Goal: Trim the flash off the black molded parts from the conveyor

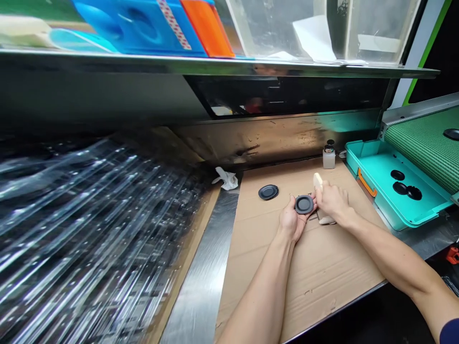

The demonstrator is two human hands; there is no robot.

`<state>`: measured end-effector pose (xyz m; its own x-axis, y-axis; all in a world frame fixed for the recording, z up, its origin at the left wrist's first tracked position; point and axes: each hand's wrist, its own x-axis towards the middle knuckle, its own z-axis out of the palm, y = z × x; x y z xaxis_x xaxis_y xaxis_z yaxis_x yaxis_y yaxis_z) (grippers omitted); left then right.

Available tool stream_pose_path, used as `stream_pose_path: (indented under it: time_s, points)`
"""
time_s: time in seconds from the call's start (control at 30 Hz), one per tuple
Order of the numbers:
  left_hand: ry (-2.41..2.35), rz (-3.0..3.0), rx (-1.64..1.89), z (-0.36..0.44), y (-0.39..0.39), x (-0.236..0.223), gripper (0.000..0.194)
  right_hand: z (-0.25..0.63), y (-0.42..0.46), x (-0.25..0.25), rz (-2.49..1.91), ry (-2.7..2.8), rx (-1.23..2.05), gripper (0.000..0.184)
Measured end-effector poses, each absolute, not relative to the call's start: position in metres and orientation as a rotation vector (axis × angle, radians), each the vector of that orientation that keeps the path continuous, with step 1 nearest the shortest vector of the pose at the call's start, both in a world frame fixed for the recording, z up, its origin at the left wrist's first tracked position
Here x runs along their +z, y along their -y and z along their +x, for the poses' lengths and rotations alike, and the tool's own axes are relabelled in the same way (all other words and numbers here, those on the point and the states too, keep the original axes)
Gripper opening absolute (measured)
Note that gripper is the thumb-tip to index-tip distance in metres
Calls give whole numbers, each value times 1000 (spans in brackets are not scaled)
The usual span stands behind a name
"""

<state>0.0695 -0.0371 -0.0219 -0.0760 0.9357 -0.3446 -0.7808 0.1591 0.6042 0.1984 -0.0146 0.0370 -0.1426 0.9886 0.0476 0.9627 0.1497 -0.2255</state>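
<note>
The left hand (291, 220) pinches a black disc (304, 204) between thumb and fingers. Just beside it, the right hand (334, 200) grips a pale block (317, 181). Left of the left hand, a second disc (268, 192) lies on cardboard (322, 272). Beyond the right hand stands a bottle (329, 158); right of that hand, a teal tray (378, 160) holds more discs (397, 175).

The held disc (304, 204) right of centre is dark grey, the cardboard (265, 267) at lower centre plain brown, the right-hand tray (412, 212) teal with an orange latch (367, 183), the far-right belt (423, 138) finely lined green, and the upper-left bin (158, 28) blue.
</note>
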Motion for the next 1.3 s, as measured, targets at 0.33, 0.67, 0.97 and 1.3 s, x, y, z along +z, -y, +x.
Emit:
stream_pose_path:
  time_s: [0.33,0.67,0.97,1.3]
  points:
    - [-665,142,1354,54,40,-12,36,233,3,33,-1839,2158,366,43]
    - [-679,219,1373,57,38,-16,31,232,7,31,-1458,2045,506,49]
    - [-731,286,1393,59,40,-15,35,257,-6,41,-1757,2244,183,49]
    - [-712,259,1423,55,37,-14,35,258,10,57,-1250,2789,750,19]
